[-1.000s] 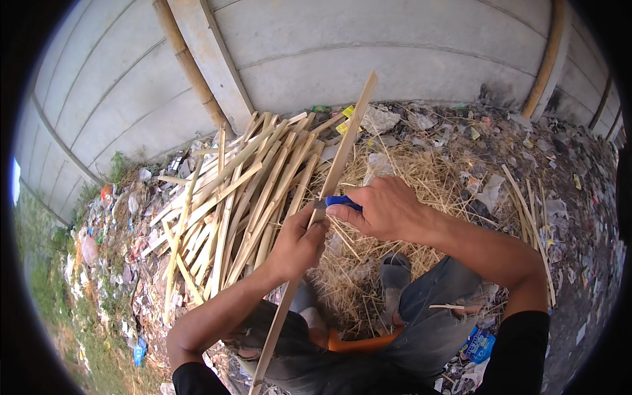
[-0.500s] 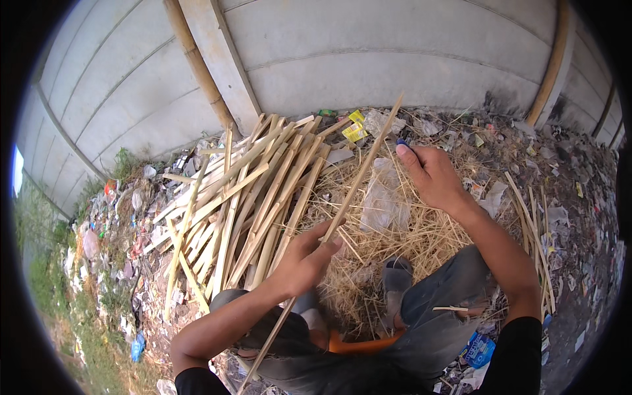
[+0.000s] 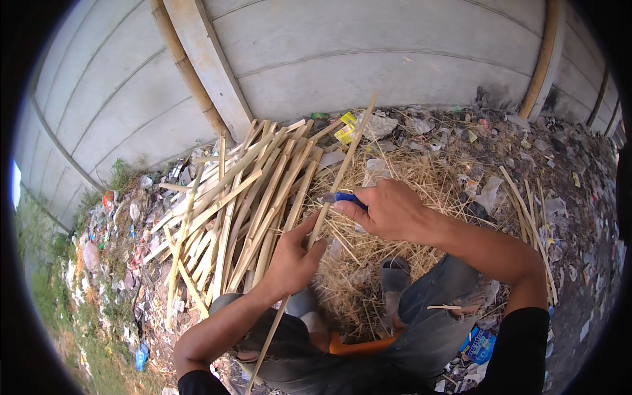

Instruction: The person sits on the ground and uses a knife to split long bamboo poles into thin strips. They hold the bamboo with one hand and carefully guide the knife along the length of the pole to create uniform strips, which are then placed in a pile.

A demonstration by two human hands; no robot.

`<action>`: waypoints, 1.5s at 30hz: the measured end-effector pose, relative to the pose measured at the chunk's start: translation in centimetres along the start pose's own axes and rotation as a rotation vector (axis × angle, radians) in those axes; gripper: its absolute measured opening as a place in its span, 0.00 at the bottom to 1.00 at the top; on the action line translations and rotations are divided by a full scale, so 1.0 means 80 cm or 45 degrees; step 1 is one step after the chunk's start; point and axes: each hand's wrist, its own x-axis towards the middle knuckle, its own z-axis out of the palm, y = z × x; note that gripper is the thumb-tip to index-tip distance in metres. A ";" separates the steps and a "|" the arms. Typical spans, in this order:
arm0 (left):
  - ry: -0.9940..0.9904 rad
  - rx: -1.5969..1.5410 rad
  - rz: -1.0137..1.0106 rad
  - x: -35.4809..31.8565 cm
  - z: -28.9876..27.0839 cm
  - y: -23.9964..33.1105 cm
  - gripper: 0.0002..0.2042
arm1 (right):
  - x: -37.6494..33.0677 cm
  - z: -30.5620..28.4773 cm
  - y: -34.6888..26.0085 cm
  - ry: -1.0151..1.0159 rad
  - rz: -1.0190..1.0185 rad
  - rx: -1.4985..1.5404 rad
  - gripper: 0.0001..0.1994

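A long, thin bamboo strip [image 3: 356, 141] slants from between my knees up toward the wall. My left hand [image 3: 293, 259] is closed around its middle, thumb and forefinger pinching it. In my right hand [image 3: 388, 209] is a small knife [image 3: 346, 197] with a blue handle, the fist wrapped around it. The blade meets the strip just above my left fingers; most of the handle is hidden by my hand. Left of the strip lies a heap of split bamboo strips [image 3: 257, 191], piled at several angles.
Pale shavings [image 3: 421, 247] cover the ground between my feet and beyond. A few thin strips [image 3: 530, 220] lie at the right. Litter [image 3: 125, 263] is scattered all around. A grey panel wall [image 3: 382, 59] with a bamboo pole [image 3: 187, 69] closes off the far side. Beneath me shows an orange seat edge [image 3: 362, 346].
My right hand has moved left and nearer, bringing the knife from beyond the strip's right side onto the strip. My left hand still grips the strip, now slightly lower and left.
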 end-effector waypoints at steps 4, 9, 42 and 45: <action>-0.107 0.068 -0.193 -0.006 -0.011 0.026 0.26 | 0.018 0.009 0.024 0.136 0.005 0.017 0.35; -0.042 -0.009 -0.020 -0.013 -0.007 -0.004 0.26 | 0.019 -0.010 0.038 0.088 0.021 0.036 0.36; -0.130 0.018 0.013 0.008 -0.028 -0.008 0.29 | 0.056 0.016 0.056 0.142 0.138 0.075 0.34; -0.270 0.053 -0.238 0.014 -0.031 0.023 0.30 | 0.061 0.008 0.086 0.173 0.269 0.050 0.35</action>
